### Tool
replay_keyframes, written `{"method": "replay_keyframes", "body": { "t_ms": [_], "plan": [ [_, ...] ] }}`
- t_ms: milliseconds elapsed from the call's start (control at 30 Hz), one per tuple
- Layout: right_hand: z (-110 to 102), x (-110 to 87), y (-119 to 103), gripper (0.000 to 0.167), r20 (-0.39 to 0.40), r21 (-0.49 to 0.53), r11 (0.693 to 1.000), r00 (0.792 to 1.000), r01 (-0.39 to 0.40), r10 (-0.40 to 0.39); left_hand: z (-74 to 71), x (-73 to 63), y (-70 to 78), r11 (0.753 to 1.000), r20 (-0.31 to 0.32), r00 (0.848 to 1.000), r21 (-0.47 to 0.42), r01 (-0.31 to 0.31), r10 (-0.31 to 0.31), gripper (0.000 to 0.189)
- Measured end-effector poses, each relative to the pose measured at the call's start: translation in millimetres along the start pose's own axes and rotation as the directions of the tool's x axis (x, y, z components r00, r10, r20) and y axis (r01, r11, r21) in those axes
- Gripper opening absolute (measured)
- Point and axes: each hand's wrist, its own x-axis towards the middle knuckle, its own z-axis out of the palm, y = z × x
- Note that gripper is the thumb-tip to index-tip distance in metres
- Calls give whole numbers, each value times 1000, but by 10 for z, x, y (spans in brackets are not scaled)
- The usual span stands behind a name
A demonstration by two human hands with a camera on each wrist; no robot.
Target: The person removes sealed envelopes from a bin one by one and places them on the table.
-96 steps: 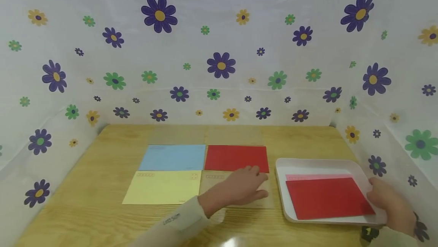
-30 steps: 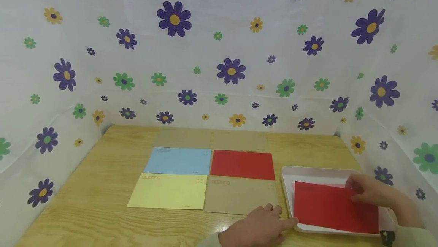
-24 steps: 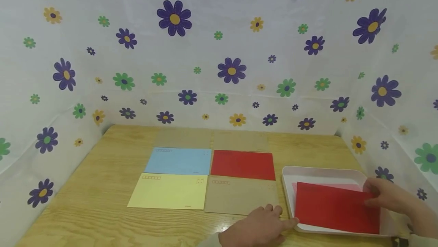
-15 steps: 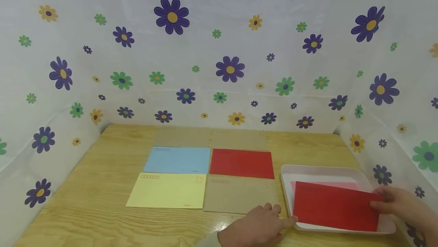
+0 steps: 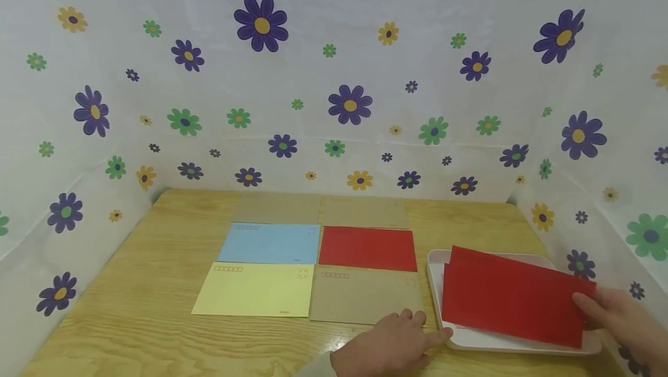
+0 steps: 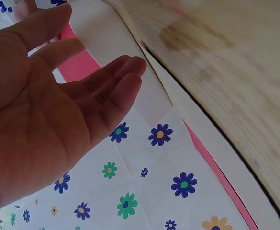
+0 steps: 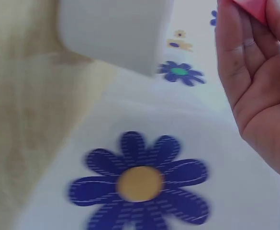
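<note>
- Right hand (image 5: 621,313) pinches the lifted red envelope (image 5: 514,301) at its right end, thumb on top; the sheet extends leftward over the white tray (image 5: 469,343).
- Handling (judged): light, thin, bends and creases easily; best held by an end.
- Stepped outline: second envelope or flap, cannot tell.
- Left hand (image 5: 388,345): fingers loosely extended, one at the tray's near corner; raised tray rim could snag paper.
- Beyond left hand: brown envelope (image 5: 367,293), then flat red envelope (image 5: 367,248), on the table (image 5: 130,284).
</note>
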Motion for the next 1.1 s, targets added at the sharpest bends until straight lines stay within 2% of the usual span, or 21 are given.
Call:
{"method": "replay_keyframes", "body": {
  "t_ms": [67, 233, 467, 600, 767, 933, 1100],
  "plan": [
    [-21, 23, -74, 78, -24, -34, 998, 999, 44, -45, 4, -2, -9, 1000, -8, 1000, 7, 5, -4, 58],
    [-13, 136, -188, 74, -26, -71, 996, 998, 59, -61, -6, -8, -23, 998, -23, 1000, 56, 19, -17, 60],
    [72, 221, -82, 63, -15, -157, 981, 993, 113, -117, -12, -6, -7, 1000, -4, 1000, 4, 6, -6, 59],
    [95, 234, -59, 62, -27, -209, 968, 989, 137, -145, -14, -15, -3, 999, -22, 1000, 50, 9, -7, 59],
    [106, 256, -75, 52, -51, -281, 943, 979, 178, -200, -19, -17, -10, 997, -34, 999, 79, 14, -11, 61],
    [115, 227, -80, 52, -97, -334, 928, 974, 162, -205, -17, -8, -14, 1000, -16, 1000, 27, 9, -9, 60],
    [73, 190, -118, 55, -178, -307, 945, 969, 110, -171, -5, 5, -13, 999, 13, 1000, -38, 16, -15, 59]
  ]
}}
